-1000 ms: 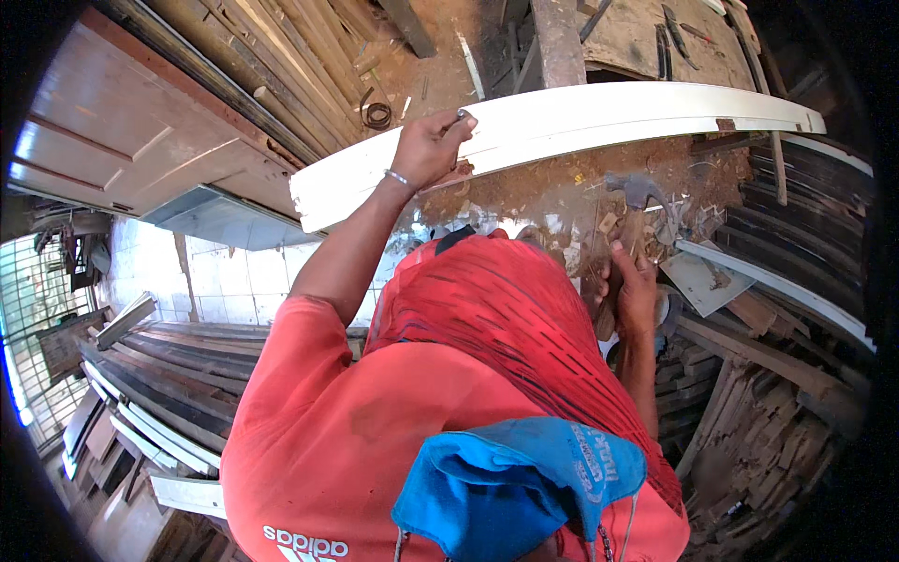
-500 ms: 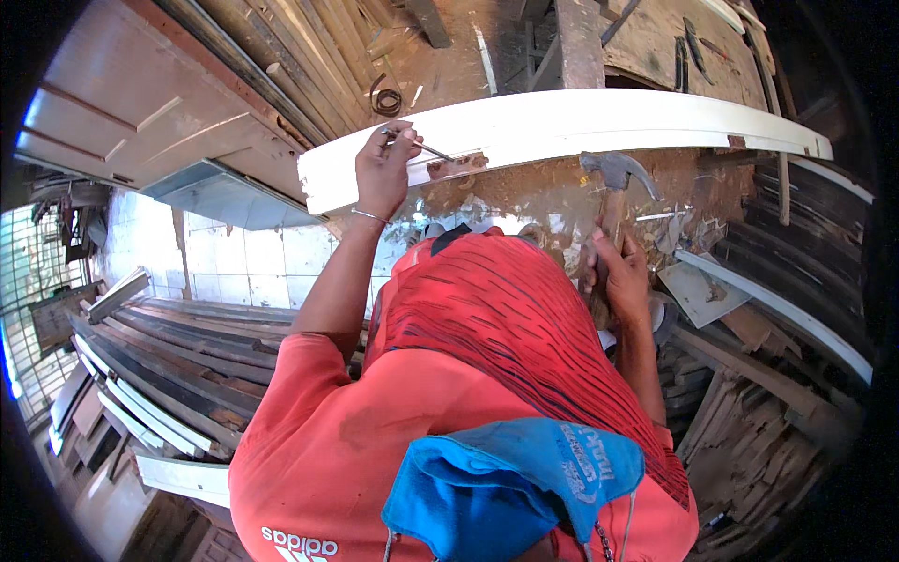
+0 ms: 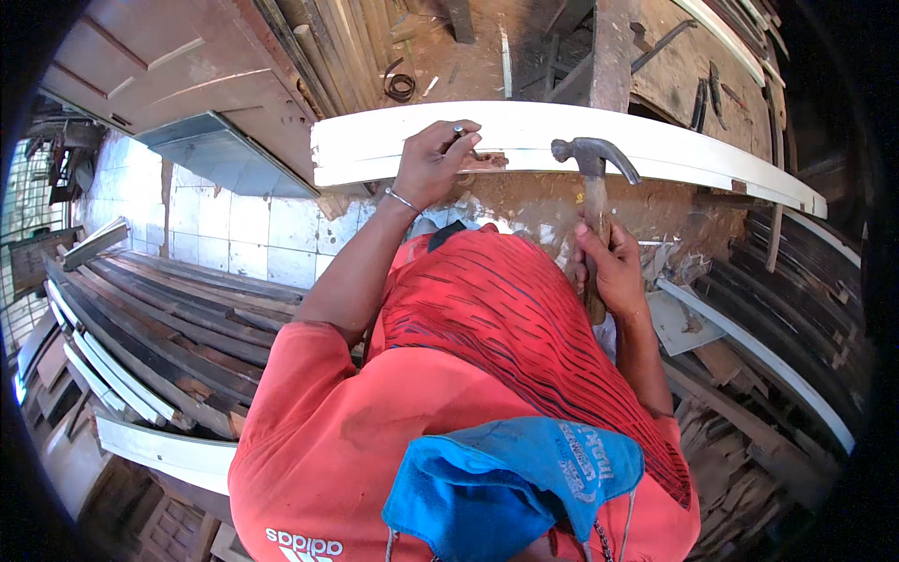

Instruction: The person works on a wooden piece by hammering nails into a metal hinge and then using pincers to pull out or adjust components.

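A long white-painted board [image 3: 562, 131] lies crosswise in front of me, with a bare brown notched patch [image 3: 489, 162] on its near edge. My left hand [image 3: 429, 167] is at that patch, fingers closed round a thin metal rod like a punch [image 3: 459, 130]. The rod stands steeply, its top end poking out above the fingers and its lower end near the patch. To the right, my right hand [image 3: 613, 267] grips the wooden handle of a claw hammer [image 3: 592, 161]. The hammer's head is up, over the board's near edge in view, apart from the rod.
A brown panelled door [image 3: 178, 66] and a glass-like sheet [image 3: 220, 155] lean at the left. Stacked timber [image 3: 178, 328] fills the lower left. More planks [image 3: 787, 290] lie at the right. A workbench [image 3: 698, 56] with hand tools and a coiled dark strip [image 3: 400, 87] are beyond the board.
My left hand has shifted right along the board, and the rod has gone from slanting to nearly upright. The hammer has moved slightly left, nearer the rod.
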Demonstrator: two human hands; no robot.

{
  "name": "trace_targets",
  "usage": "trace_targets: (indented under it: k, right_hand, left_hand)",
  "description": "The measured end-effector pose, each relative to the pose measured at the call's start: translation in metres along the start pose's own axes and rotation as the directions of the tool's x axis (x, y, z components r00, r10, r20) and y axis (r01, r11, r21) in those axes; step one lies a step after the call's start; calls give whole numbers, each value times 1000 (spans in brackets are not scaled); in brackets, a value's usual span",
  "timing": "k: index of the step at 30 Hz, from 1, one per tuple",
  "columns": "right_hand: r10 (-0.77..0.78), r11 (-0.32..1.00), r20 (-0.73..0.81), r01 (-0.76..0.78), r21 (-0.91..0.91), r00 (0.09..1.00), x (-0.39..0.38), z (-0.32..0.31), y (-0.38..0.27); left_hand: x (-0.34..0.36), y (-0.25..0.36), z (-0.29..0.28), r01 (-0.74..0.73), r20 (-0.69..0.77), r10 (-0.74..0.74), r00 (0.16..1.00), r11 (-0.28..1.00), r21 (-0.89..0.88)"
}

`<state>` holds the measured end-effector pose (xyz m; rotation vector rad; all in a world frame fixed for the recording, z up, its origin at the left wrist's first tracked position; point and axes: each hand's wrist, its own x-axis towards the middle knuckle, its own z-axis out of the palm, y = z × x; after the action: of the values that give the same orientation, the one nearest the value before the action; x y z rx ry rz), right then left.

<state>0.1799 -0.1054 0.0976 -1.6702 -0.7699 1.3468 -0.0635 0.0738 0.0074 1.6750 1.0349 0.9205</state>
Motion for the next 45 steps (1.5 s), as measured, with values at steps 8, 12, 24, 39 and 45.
trace_targets:
  k: [8, 12, 24, 39, 45]
  right_hand:
    - [-219, 949, 123, 241, -202, 968, -15, 21, -84]
    - [-666, 716, 147, 682, -153, 732, -14, 41, -95]
    - [-671, 742, 51, 669, 43, 740, -24, 62, -142]
    - [-436, 774, -173, 269, -573, 883, 105, -31, -26]
    - [-607, 417, -59, 254, -873, 793, 180, -101, 30]
  left_hand:
    - [23, 1, 4, -300, 139, 284, 949, 948, 111]
    - [19, -3, 9, -324, 123, 316, 941, 945, 48]
    - [15, -7, 8, -356, 126, 348, 929, 933, 46]
    - [42, 55, -15, -142, 299, 105, 948, 984, 104]
    - [88, 105, 4, -399, 616, -320, 720, 535, 745]
